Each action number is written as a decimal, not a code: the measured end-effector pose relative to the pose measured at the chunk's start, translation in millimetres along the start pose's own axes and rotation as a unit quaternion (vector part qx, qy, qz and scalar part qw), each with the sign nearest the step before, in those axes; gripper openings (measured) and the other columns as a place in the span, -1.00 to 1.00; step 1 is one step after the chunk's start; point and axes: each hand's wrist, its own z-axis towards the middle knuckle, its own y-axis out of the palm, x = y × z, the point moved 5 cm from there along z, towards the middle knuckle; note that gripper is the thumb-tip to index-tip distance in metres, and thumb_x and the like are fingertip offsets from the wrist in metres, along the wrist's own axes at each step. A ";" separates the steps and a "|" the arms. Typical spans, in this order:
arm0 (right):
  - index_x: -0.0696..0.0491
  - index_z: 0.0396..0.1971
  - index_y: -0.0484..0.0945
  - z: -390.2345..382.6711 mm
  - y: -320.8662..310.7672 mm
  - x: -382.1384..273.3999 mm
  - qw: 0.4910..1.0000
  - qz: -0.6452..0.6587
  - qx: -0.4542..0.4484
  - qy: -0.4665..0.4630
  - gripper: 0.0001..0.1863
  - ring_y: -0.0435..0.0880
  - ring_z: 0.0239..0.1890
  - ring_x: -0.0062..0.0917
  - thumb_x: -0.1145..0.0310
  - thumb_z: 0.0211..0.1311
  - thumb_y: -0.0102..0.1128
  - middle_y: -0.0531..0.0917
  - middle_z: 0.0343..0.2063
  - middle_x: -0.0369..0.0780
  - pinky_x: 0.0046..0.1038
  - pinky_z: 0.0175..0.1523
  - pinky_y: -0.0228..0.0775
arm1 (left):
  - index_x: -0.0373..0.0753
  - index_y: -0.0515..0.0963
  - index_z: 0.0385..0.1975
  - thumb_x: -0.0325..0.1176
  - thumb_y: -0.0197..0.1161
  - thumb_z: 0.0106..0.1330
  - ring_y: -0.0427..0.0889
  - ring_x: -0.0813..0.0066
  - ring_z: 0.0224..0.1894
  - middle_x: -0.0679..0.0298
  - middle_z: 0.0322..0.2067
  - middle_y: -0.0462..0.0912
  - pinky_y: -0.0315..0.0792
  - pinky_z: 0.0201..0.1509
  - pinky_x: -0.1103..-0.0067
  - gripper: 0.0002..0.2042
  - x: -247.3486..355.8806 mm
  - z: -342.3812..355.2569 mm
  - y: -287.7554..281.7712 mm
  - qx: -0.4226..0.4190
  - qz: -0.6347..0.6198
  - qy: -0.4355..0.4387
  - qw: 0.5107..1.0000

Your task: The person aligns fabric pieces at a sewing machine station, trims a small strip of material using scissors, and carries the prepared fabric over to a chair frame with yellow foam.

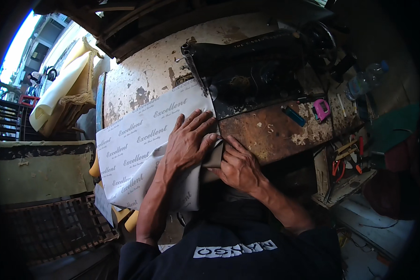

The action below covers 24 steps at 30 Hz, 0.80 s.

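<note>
A large sheet of material point(140, 135), looking like leatherette, lies with its white printed backing up, its right edge beside the sewing machine point(252, 70). My left hand point(189, 140) rests flat on that backing, fingers stretched toward the machine and slightly apart. Just right of it, my right hand point(240, 165) has its fingers curled at the sheet's turned-over edge, where a smooth brown face shows. Its index finger reaches forward to the table edge. The sheet's near part hangs in folds over the front of the table. The machine's needle area is hard to make out.
A worn wooden table point(261, 135) carries a teal lighter-like object point(293, 115), a pink tape measure point(321, 110) and a plastic bottle point(368, 80). Red-handled tools point(340, 169) sit in a wooden tray point(345, 189) at right. Rolled cream material point(63, 88) stands at left.
</note>
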 end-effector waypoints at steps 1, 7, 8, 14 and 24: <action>0.26 -0.39 0.74 1.4 -0.1 0.8 1.000 -0.001 -0.003 -0.004 -0.72 0.68 0.18 -0.08 0.30 0.12 0.49 0.76 -0.24 0.07 -0.02 0.53 0.27 | -0.15 0.50 0.39 0.00 0.05 0.58 0.23 0.05 0.58 0.13 0.45 0.45 -0.03 0.65 0.02 -0.48 -0.4 0.9 -0.6 -0.004 -0.008 -0.001 1.000; 0.28 -0.42 0.73 8.0 7.3 7.6 0.999 -0.002 -0.046 0.011 -0.72 0.67 0.19 -0.04 0.32 0.12 0.50 0.75 -0.23 0.10 0.02 0.52 0.26 | -0.14 0.49 0.39 -0.03 0.08 0.58 0.19 0.05 0.60 0.13 0.45 0.44 -0.05 0.66 0.03 -0.50 -10.0 3.6 1.7 0.002 -0.015 0.001 1.000; 0.29 -0.41 0.73 10.6 5.2 7.4 0.999 -0.008 -0.036 0.004 -0.72 0.66 0.20 -0.03 0.33 0.12 0.50 0.75 -0.22 0.10 0.03 0.52 0.25 | -0.14 0.49 0.39 -0.02 0.07 0.58 0.18 0.05 0.61 0.13 0.45 0.43 -0.06 0.66 0.02 -0.50 -11.0 3.8 2.6 0.002 -0.011 0.005 1.000; 0.32 -0.34 0.75 20.7 7.8 13.7 0.999 -0.022 -0.030 0.004 -0.70 0.64 0.24 -0.03 0.35 0.11 0.52 0.76 -0.19 0.09 0.03 0.52 0.26 | -0.13 0.48 0.39 0.02 0.07 0.59 0.14 0.04 0.62 0.13 0.47 0.40 -0.12 0.67 -0.01 -0.49 -22.3 12.9 5.0 0.006 -0.015 0.010 1.000; 0.30 -0.40 0.75 42.0 12.1 31.5 0.999 -0.045 -0.002 0.011 -0.69 0.65 0.26 -0.08 0.30 0.12 0.53 0.77 -0.26 0.06 0.00 0.53 0.25 | -0.10 0.52 0.34 0.00 0.12 0.57 0.39 -0.09 0.43 0.01 0.38 0.39 -0.05 0.64 -0.05 -0.53 -34.0 32.3 -7.3 0.036 -0.030 0.020 0.999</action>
